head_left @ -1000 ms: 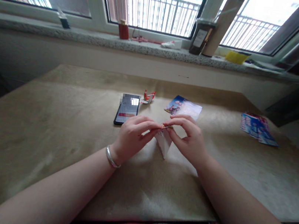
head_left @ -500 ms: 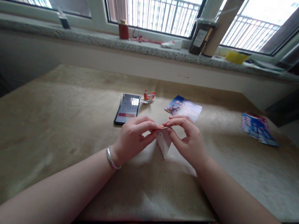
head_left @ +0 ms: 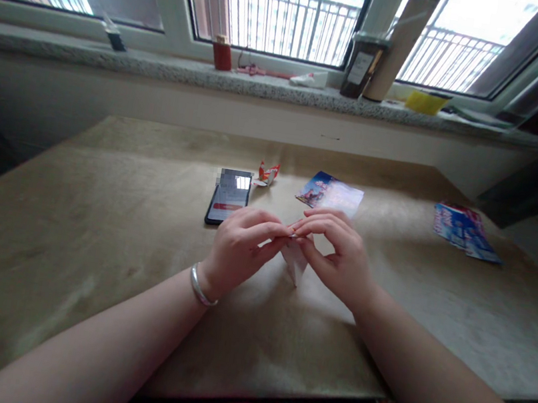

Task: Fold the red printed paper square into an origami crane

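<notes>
Above the middle of the wooden table (head_left: 94,222), both my hands pinch a small folded piece of paper (head_left: 294,262), white with a bit of colour at its top edge. My left hand (head_left: 239,247), with a silver bracelet on the wrist, grips the paper's top from the left. From the right, my right hand (head_left: 336,255) closes on the same top edge, fingertips touching those of the left. The paper's lower point hangs down between the hands, close to the tabletop.
A phone (head_left: 228,203) with a lit screen lies just beyond my left hand. Behind it sit a small red and white folded paper figure (head_left: 267,174) and a printed sheet (head_left: 329,194). More printed sheets (head_left: 464,231) lie at the far right. The windowsill holds jars and small items.
My fingertips have drawn closer together over the paper's top edge, covering more of it. The paper sits slightly lower between the hands. Nothing else has moved.
</notes>
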Demonstrator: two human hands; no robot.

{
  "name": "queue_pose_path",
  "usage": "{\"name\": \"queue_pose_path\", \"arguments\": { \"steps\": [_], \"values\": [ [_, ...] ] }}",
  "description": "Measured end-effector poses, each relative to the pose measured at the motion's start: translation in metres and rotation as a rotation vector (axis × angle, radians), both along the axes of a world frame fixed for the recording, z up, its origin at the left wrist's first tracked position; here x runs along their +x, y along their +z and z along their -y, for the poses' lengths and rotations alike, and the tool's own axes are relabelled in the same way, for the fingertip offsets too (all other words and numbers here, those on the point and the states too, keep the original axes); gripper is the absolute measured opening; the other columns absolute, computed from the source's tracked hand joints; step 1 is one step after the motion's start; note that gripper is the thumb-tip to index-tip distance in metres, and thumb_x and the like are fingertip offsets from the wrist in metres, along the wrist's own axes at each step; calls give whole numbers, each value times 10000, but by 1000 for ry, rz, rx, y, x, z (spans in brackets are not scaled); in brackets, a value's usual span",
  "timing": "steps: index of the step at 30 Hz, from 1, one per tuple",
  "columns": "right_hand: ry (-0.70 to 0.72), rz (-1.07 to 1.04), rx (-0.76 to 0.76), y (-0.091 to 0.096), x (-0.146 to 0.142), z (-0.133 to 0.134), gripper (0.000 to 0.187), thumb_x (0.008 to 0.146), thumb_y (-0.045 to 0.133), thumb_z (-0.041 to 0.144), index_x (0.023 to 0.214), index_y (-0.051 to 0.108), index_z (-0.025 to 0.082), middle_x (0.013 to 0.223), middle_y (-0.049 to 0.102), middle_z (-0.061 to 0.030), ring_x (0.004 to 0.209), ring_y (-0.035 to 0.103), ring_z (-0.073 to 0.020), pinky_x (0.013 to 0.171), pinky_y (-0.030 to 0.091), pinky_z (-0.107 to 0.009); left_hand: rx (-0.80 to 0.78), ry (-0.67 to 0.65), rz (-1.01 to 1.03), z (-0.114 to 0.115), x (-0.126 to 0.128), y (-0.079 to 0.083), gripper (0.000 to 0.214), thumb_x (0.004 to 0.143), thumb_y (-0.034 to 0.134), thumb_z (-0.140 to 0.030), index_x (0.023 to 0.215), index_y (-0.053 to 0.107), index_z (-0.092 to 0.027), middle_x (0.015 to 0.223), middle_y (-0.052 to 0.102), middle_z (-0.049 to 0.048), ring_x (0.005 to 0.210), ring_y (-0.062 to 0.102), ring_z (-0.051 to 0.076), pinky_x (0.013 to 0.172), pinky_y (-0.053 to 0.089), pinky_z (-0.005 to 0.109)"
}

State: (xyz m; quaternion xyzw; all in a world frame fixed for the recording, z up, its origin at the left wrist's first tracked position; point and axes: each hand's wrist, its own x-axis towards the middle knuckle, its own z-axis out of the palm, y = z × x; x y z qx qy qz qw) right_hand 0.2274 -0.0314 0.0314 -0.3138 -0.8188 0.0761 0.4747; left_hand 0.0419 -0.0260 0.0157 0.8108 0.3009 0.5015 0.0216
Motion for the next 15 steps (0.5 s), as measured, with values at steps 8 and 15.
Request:
{"name": "queue_pose_path", "arguments": {
  "steps": [8,15],
  "values": [
    [23,-27,6,-1,1,-3,93,794,575,151,820,607,234,836,671,-18,944,590,-188,893,470,-398,-52,-11,10,1,2,1,59,801,595,-185,827,648,-180,792,639,34,725,587,126,665,483,255],
    [24,-18,-1,-2,0,-3,90,788,589,159,824,619,236,830,666,-25,960,584,-196,879,475,-394,-27,-15,-32,1,2,1,16,790,609,-166,788,623,-174,780,637,30,720,579,130,678,475,270]
  ]
}}
